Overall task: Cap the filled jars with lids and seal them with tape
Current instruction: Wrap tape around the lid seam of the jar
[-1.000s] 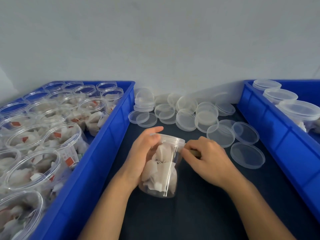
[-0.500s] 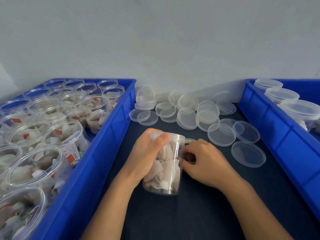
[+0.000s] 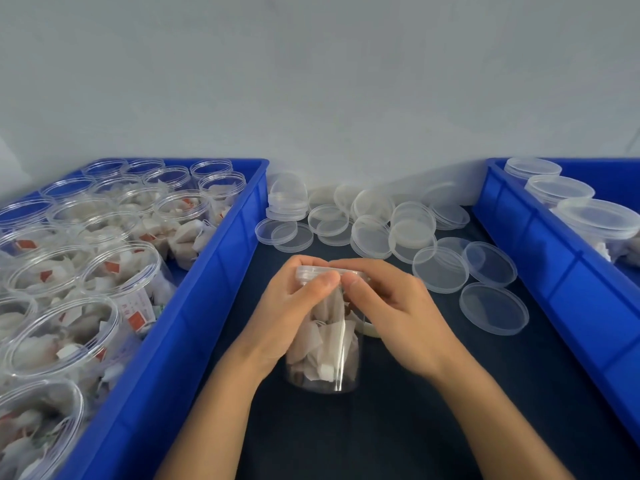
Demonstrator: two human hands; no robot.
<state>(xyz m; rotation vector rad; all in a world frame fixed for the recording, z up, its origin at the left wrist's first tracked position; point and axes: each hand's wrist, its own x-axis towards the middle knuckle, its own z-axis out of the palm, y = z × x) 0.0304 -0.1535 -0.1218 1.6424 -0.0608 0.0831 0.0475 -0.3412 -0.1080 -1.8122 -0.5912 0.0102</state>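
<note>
Gripping lidded jar (image 3: pixel 323 358) of white packets — both hands (image 3: pixel 291 306)

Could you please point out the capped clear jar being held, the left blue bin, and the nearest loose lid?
Capped clear plastic jar (image 3: pixel 323 358), head view, lower wall.
Left blue plastic bin (image 3: pixel 194 306), head view, right wall.
Nearest loose clear round lid (image 3: pixel 493 309), head view, centre.

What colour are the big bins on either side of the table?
Bright blue, both the left bin and the right bin, clearest in the head view.

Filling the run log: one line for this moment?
step: taping lid | jar: capped, upright | left hand: grips jar | right hand: at lid rim
</note>
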